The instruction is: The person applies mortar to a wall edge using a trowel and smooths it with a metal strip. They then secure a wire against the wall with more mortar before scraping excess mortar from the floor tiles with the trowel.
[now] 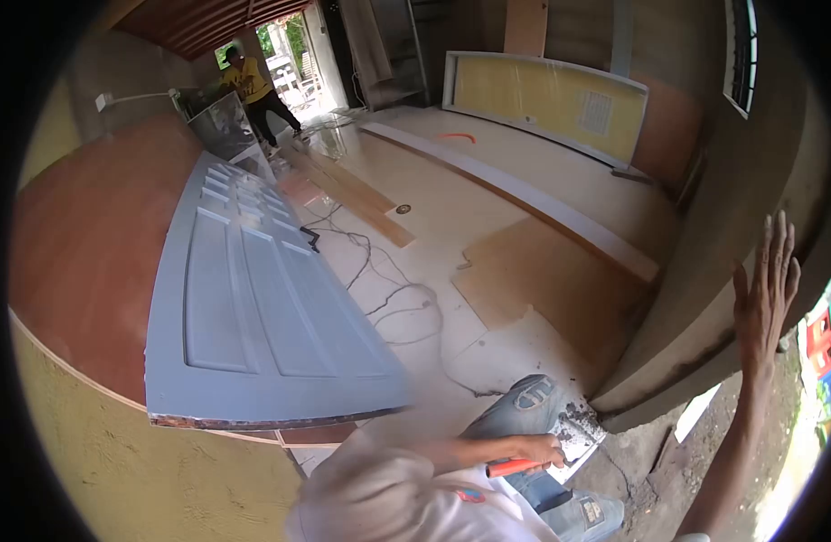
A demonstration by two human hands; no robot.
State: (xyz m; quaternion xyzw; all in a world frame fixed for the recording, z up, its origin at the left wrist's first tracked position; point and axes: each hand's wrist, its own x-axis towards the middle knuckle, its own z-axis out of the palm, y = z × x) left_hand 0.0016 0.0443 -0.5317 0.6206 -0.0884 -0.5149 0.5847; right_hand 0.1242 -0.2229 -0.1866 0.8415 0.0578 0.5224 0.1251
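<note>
Right hand (765, 294) by wall (673, 316), left (540, 449) holding handle (507, 468) (one)

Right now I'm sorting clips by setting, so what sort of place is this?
Probably a building interior under construction or renovation: a panelled door lies off its frame, loose brown boards cover part of the floor, and the bare wall looks unpainted.

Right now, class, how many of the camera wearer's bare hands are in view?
2. The left hand grips an orange-handled tool beside faded blue jeans; the right hand is raised, fingers extended, at the grey wall. Neither is fully hidden.
</note>
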